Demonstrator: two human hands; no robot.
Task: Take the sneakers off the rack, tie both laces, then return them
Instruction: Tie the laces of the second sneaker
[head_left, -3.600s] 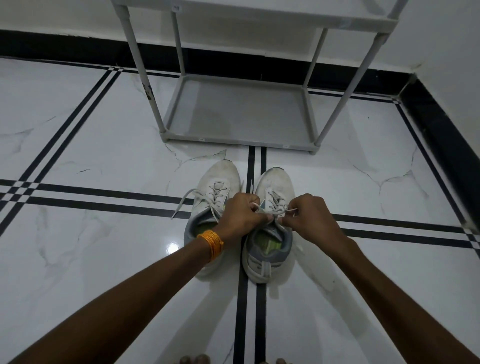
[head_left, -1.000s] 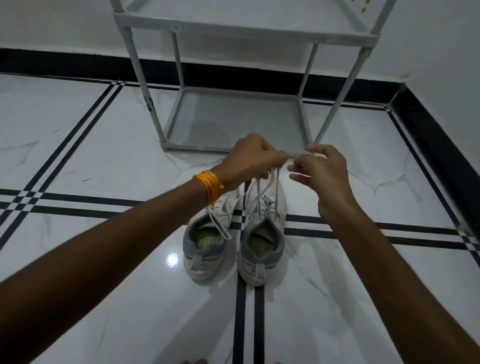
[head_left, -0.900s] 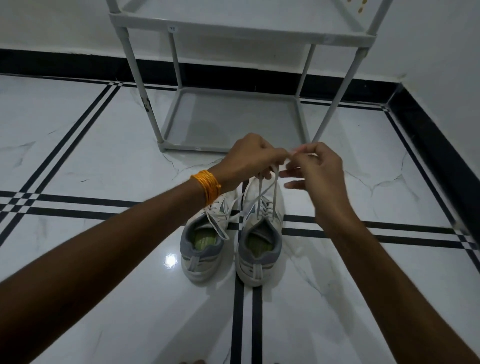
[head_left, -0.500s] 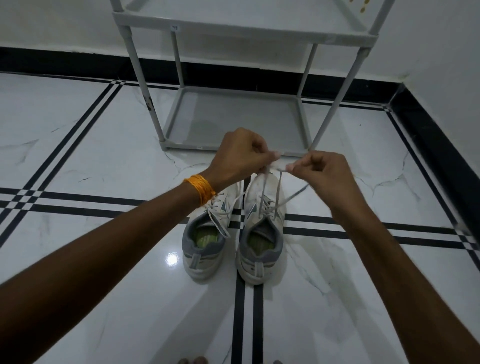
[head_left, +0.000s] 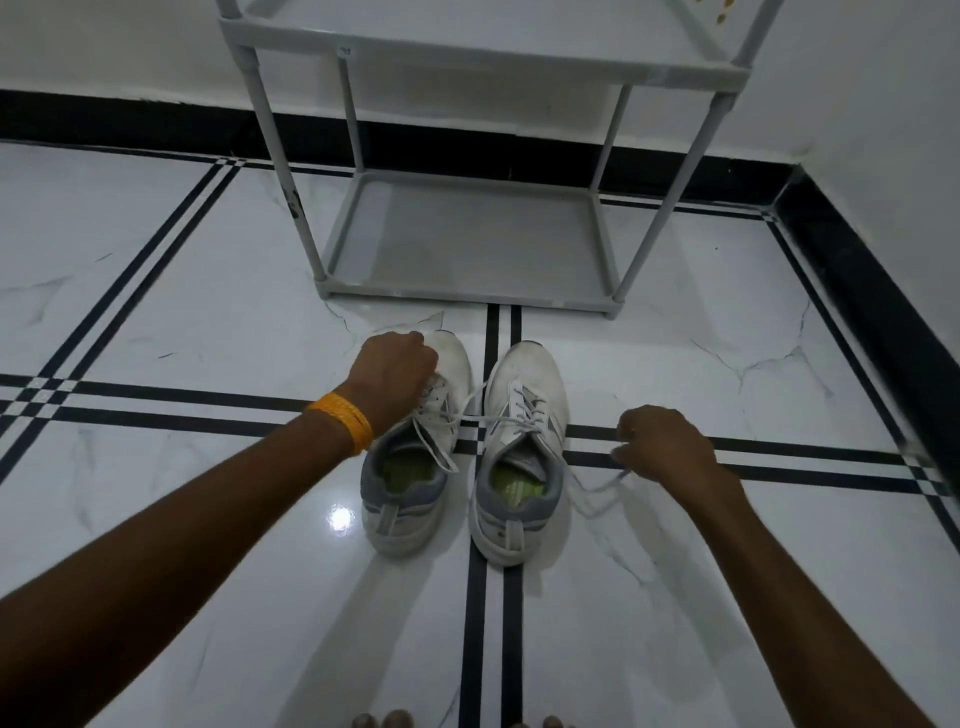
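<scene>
Two white and grey sneakers stand side by side on the floor, toes pointing at the rack. The left sneaker has a loose lace hanging over its collar. The right sneaker has its lace pulled out sideways in both directions. My left hand, with an orange wristband, hovers over the left sneaker's toe and is closed on one end of that lace. My right hand is low to the right of the right sneaker and pinches the other end, which trails slack on the floor.
A grey shoe rack stands against the wall just beyond the sneakers, its bottom shelf bare. White marble floor with black stripes lies all around. A black skirting runs along the right wall. My toes show at the bottom edge.
My hands were raised together above the right sneaker with both lace ends held up. They have dropped and spread apart, left over the left sneaker, right out to the side, drawing the lace sideways.
</scene>
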